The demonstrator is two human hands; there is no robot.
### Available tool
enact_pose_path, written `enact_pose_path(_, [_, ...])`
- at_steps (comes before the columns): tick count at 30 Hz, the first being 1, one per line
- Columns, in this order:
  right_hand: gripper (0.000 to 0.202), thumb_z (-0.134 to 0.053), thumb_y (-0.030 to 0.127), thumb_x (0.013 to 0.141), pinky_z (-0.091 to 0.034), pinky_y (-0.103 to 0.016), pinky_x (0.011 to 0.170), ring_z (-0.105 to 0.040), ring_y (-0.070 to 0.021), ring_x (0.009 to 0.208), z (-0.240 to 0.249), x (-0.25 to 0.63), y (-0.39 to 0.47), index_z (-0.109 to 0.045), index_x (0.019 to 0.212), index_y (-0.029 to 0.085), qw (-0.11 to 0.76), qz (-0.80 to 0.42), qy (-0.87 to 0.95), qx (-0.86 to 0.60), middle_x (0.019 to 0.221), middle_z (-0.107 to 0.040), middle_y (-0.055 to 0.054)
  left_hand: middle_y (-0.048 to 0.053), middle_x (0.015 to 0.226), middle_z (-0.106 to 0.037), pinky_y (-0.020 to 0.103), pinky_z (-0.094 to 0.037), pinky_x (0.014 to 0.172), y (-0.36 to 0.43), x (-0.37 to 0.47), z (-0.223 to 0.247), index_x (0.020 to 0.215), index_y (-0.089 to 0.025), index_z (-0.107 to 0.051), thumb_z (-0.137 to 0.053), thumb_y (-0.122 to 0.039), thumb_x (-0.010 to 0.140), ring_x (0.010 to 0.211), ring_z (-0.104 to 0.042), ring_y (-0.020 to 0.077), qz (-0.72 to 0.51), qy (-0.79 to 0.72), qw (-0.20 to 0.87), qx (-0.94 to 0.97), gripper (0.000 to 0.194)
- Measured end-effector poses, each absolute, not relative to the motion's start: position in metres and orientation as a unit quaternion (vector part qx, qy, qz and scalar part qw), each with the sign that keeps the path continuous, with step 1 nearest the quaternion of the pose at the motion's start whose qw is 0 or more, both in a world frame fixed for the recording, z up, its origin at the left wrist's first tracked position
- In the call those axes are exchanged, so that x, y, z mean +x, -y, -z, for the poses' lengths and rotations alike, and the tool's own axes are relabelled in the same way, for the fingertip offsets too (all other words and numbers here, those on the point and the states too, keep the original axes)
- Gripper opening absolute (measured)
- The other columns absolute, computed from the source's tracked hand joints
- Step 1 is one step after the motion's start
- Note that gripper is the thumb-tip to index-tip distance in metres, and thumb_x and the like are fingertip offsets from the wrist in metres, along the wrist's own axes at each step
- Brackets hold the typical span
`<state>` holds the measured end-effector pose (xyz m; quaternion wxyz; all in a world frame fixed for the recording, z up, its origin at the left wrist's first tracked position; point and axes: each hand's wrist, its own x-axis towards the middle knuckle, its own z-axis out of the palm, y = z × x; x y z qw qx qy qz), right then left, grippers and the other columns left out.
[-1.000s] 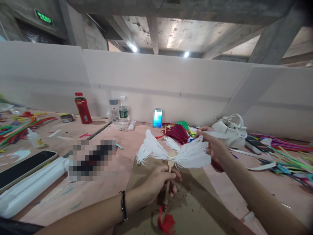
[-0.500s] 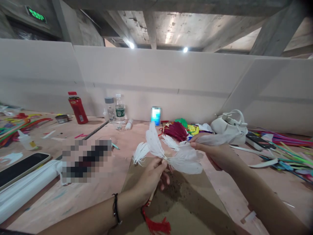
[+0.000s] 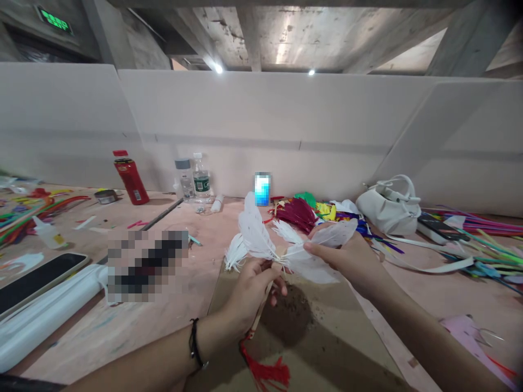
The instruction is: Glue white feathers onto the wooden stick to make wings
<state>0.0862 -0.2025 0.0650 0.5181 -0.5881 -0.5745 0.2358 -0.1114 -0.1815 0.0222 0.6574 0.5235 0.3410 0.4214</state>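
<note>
My left hand [image 3: 254, 286] is closed around the wooden handle [image 3: 261, 309] of a feather fan, just below where its feathers meet. White feathers [image 3: 254, 231] spread left, up and right from the top of the handle. A red tassel [image 3: 272, 373] hangs from the handle's lower end. Between the thumb and fingers of my right hand [image 3: 351, 264] is a white feather [image 3: 333, 235]; its narrow end points left at the fan's centre, and I cannot tell if it touches. Beneath both hands lies a brown board [image 3: 322, 337] with dark specks.
Behind the hands lie a dark red tassel bundle [image 3: 296, 215] and a propped phone [image 3: 262, 190]. A white handbag [image 3: 388, 209] and colourful strips [image 3: 490, 253] are at right. Bottles, including a red bottle [image 3: 131, 179], stand back left; a phone [image 3: 41, 280] lies at left.
My right hand has moved left with the feather, bringing its narrow end to the fan's centre. The left hand still grips the handle. The view has shifted slightly.
</note>
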Motion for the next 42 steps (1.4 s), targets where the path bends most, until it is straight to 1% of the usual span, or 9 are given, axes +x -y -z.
enact_pose_path(2, [0.028,-0.077,0.043,0.072,-0.041,-0.03,0.058,-0.058,-0.0191,0.062,-0.065,0.085,0.203,-0.07,0.087,0.021,0.509,-0.229,0.577,-0.597,0.07,-0.066,-0.001,-0.002,0.054,-0.057,0.019,-0.03,0.04,0.181,-0.113,-0.023,0.069,-0.018,-0.06,-0.067,-0.041,0.078,0.045,-0.047,0.0093,-0.416,-0.347,0.637,0.549,0.026])
enact_pose_path(5, [0.028,-0.078,0.043,0.071,-0.042,-0.031,0.058,-0.06,-0.0205,0.062,-0.064,0.081,0.205,-0.07,0.088,0.022,0.508,-0.225,0.575,-0.601,0.072,-0.068,-0.002,-0.004,0.047,-0.046,0.021,-0.023,0.041,0.18,-0.115,-0.025,0.055,-0.019,-0.051,-0.064,-0.05,0.082,0.042,-0.037,0.0075,-0.404,-0.357,0.602,0.589,0.043])
enact_pose_path(9, [0.027,-0.079,0.044,0.071,-0.043,-0.032,0.058,-0.062,-0.0215,0.063,-0.062,0.077,0.205,-0.069,0.084,0.022,0.522,-0.23,0.572,-0.59,0.072,-0.069,-0.002,-0.004,0.047,-0.042,0.023,-0.021,0.044,0.181,-0.116,-0.029,0.05,-0.02,-0.046,-0.062,-0.057,0.082,0.044,-0.034,0.0079,-0.397,-0.367,0.577,0.612,0.052])
enact_pose_path(13, [0.026,-0.079,0.041,0.071,-0.046,-0.032,0.062,-0.065,-0.0229,0.07,-0.061,0.076,0.204,-0.07,0.087,0.022,0.508,-0.222,0.582,-0.595,0.079,-0.072,-0.003,-0.004,0.044,-0.041,0.025,-0.022,0.045,0.183,-0.116,-0.034,0.048,-0.021,-0.045,-0.059,-0.058,0.084,0.042,-0.034,0.0088,-0.391,-0.396,0.562,0.612,0.054])
enact_pose_path(19, [0.037,-0.082,0.044,0.068,-0.048,-0.032,0.06,-0.066,-0.0239,0.073,-0.062,0.091,0.197,-0.073,0.095,0.021,0.488,-0.249,0.571,-0.611,0.085,-0.075,-0.006,-0.004,0.04,-0.039,0.026,-0.022,0.046,0.181,-0.116,-0.036,0.045,-0.022,-0.045,-0.056,-0.049,0.085,0.042,-0.035,0.0099,-0.397,-0.431,0.531,0.612,0.05])
enact_pose_path(24, [0.031,-0.083,0.043,0.071,-0.052,-0.034,0.067,-0.069,-0.0246,0.08,-0.064,0.108,0.19,-0.074,0.091,0.021,0.521,-0.29,0.575,-0.56,0.088,-0.076,-0.007,-0.003,0.04,-0.039,0.026,-0.023,0.046,0.18,-0.116,-0.036,0.042,-0.022,-0.045,-0.051,-0.048,0.088,0.042,-0.036,0.01,-0.377,-0.427,0.515,0.641,0.053])
enact_pose_path(32, [0.032,-0.086,0.042,0.069,-0.051,-0.032,0.063,-0.069,-0.0226,0.074,-0.064,0.113,0.188,-0.072,0.09,0.022,0.538,-0.343,0.548,-0.542,0.085,-0.077,-0.005,-0.004,0.04,-0.038,0.026,-0.023,0.046,0.18,-0.117,-0.033,0.043,-0.022,-0.046,-0.052,-0.05,0.088,0.04,-0.033,0.01,-0.383,-0.425,0.52,0.635,0.054])
enact_pose_path(39, [0.036,-0.089,0.045,0.067,-0.052,-0.031,0.065,-0.067,-0.0211,0.074,-0.069,0.115,0.188,-0.07,0.09,0.024,0.588,-0.33,0.535,-0.51,0.086,-0.075,-0.004,-0.003,0.041,-0.039,0.026,-0.025,0.049,0.178,-0.116,-0.029,0.042,-0.022,-0.044,-0.052,-0.055,0.088,0.045,-0.037,0.0114,-0.385,-0.397,0.517,0.653,0.057])
enact_pose_path(42, [0.035,-0.089,0.043,0.068,-0.052,-0.03,0.067,-0.067,-0.0205,0.077,-0.069,0.116,0.188,-0.07,0.092,0.025,0.602,-0.316,0.539,-0.497,0.088,-0.075,-0.004,-0.004,0.042,-0.037,0.026,-0.023,0.048,0.182,-0.116,-0.034,0.043,-0.022,-0.044,-0.053,-0.054,0.089,0.044,-0.035,0.0112,-0.38,-0.41,0.509,0.655,0.057])
